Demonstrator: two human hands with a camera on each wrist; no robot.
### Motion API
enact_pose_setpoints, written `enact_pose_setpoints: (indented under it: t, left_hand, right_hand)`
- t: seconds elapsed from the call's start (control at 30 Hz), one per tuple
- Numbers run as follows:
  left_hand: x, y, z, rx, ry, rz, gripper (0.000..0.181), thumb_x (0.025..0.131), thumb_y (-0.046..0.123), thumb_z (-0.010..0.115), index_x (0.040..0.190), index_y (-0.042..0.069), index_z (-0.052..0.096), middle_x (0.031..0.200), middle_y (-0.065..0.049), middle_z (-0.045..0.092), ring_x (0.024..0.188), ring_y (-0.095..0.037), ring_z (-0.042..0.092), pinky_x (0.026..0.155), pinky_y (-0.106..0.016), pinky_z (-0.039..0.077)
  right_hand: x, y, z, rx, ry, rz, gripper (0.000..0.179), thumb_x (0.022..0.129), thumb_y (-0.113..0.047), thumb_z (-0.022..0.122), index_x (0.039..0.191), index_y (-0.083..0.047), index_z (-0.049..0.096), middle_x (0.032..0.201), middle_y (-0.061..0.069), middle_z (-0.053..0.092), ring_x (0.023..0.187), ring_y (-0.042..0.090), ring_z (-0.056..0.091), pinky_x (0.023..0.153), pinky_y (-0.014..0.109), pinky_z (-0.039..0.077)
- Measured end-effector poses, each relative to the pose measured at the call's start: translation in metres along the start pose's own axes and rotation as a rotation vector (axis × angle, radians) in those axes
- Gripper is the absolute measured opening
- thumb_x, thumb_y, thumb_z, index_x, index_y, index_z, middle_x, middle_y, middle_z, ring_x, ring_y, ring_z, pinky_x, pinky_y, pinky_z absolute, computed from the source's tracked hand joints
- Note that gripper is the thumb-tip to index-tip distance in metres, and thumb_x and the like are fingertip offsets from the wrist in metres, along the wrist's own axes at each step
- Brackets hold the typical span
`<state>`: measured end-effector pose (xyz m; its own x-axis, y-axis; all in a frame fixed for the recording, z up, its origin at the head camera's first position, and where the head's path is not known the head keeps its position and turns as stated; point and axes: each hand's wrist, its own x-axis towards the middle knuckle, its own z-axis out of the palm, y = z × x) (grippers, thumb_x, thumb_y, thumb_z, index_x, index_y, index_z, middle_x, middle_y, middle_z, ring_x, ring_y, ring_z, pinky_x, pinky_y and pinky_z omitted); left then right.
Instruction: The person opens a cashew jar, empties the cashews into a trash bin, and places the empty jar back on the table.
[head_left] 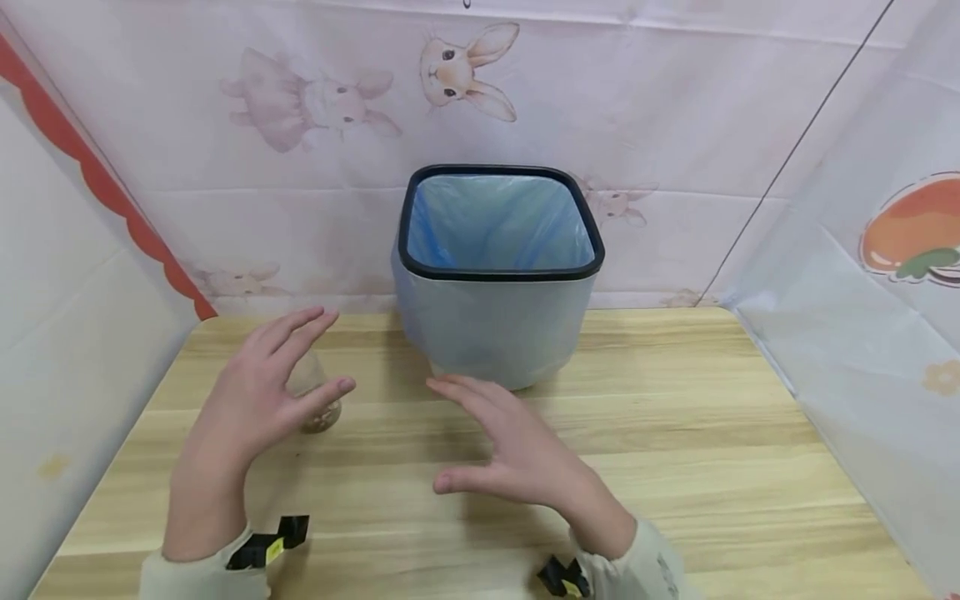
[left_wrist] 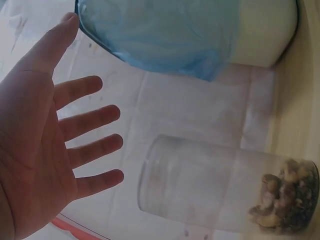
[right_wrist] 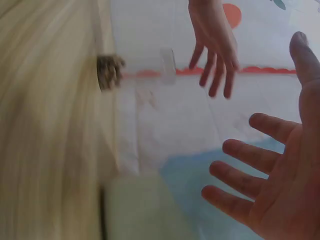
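Clear jar (left_wrist: 210, 185) stood upright on the table (head_left: 750, 467) left of the bin (head_left: 501, 274), likely steadied by nut-like pieces (left_wrist: 285, 197) settled at its base, while left hand (head_left: 258, 396) and right hand (head_left: 517, 450), both spread, held nothing.

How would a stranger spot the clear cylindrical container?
In the head view, find the pale wood-grain tabletop, then the whitish, black-rimmed, blue-lined bin at its far side. Left of the bin, partly hidden by the person's left hand, stands the clear cylindrical container. Unlike the bin, it is see-through, with brownish nut-like pieces at its bottom.
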<state>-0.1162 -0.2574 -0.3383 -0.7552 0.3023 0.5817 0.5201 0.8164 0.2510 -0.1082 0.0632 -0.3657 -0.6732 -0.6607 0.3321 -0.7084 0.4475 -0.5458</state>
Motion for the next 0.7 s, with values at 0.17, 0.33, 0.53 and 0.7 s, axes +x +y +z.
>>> enact_pose_setpoints:
  t: [0.17, 0.33, 0.53, 0.7]
  left_hand:
    - [-0.003, -0.009, 0.002, -0.015, -0.060, -0.094, 0.078, 0.078, 0.040, 0.083, 0.146, 0.018, 0.052, 0.146, -0.010, 0.052, 0.132, -0.038, 0.047, 0.102, -0.060, 0.040]
    - [-0.005, -0.019, 0.006, -0.021, -0.103, -0.170, 0.072, 0.083, 0.044, 0.078, 0.146, 0.021, 0.052, 0.148, -0.010, 0.051, 0.134, -0.039, 0.045, 0.103, -0.062, 0.038]
    - [-0.006, -0.030, 0.013, -0.035, -0.136, -0.215, 0.069, 0.086, 0.049, 0.074, 0.146, 0.023, 0.052, 0.150, -0.009, 0.048, 0.136, -0.039, 0.042, 0.103, -0.064, 0.037]
    - [-0.009, -0.037, 0.018, -0.053, -0.184, -0.257, 0.068, 0.088, 0.053, 0.070, 0.146, 0.023, 0.052, 0.151, -0.009, 0.046, 0.137, -0.039, 0.040, 0.103, -0.066, 0.036]
  right_hand:
    - [0.029, -0.002, 0.022, 0.133, -0.096, 0.031, 0.095, 0.078, -0.089, 0.043, 0.155, -0.034, 0.032, 0.158, -0.012, 0.036, 0.146, 0.011, 0.032, 0.116, 0.047, 0.033]
    - [0.054, 0.001, 0.043, 0.203, -0.152, 0.070, 0.086, 0.085, -0.077, 0.054, 0.156, -0.037, 0.028, 0.159, -0.015, 0.031, 0.146, 0.011, 0.032, 0.116, 0.048, 0.033]
    - [0.083, 0.005, 0.070, 0.276, -0.149, 0.168, 0.084, 0.086, -0.061, 0.068, 0.156, -0.038, 0.027, 0.158, -0.016, 0.033, 0.143, 0.019, 0.039, 0.113, 0.048, 0.038]
    - [0.104, 0.008, 0.097, 0.396, -0.111, 0.252, 0.085, 0.085, -0.055, 0.073, 0.155, -0.037, 0.029, 0.157, -0.010, 0.037, 0.141, 0.027, 0.043, 0.109, 0.046, 0.043]
